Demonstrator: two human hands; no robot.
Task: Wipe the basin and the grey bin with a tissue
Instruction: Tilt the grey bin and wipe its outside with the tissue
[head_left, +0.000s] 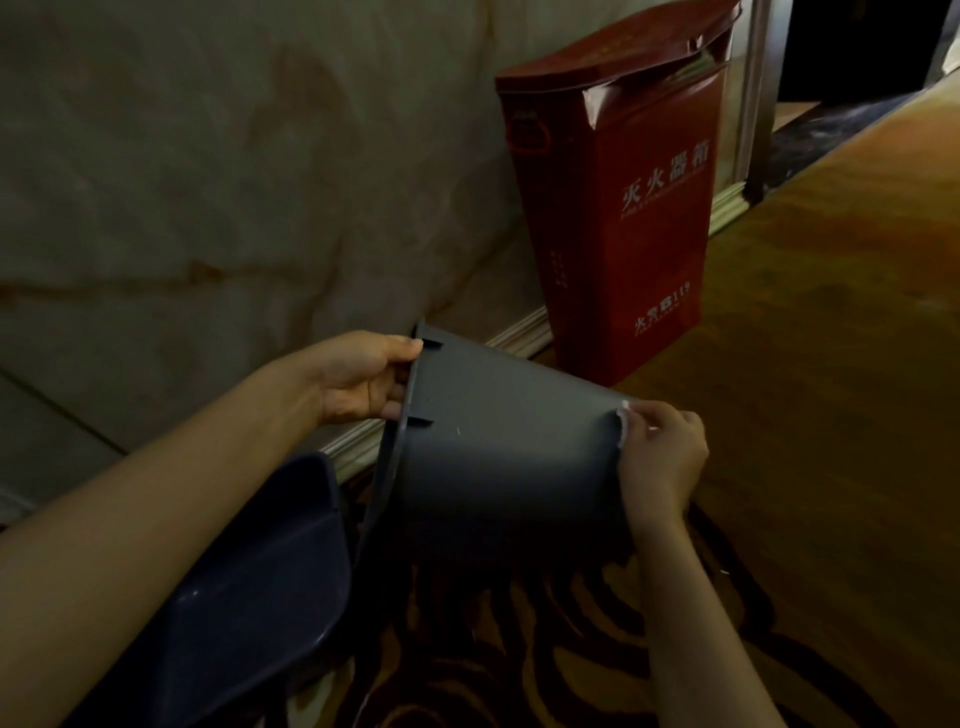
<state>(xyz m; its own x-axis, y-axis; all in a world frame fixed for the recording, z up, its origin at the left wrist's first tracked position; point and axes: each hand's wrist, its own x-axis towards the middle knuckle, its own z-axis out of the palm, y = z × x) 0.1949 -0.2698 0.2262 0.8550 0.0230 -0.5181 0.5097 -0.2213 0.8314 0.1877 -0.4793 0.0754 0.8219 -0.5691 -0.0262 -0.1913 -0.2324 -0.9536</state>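
Note:
The grey bin (498, 447) is tipped on its side above the carpet, rim to the left and base to the right. My left hand (363, 379) grips the rim at its upper left edge. My right hand (660, 457) presses a small white tissue (622, 422) against the bin's base edge; only a sliver of tissue shows past the fingers. The dark blue basin (260, 587) lies tilted on the floor at lower left, partly under my left forearm.
A tall red fire-extinguisher box (623, 218) stands against the marble wall (208, 182) just behind the bin. A moulded skirting (519, 332) runs along the wall's foot. Patterned carpet (519, 649) covers the floor, with plain brown carpet to the right.

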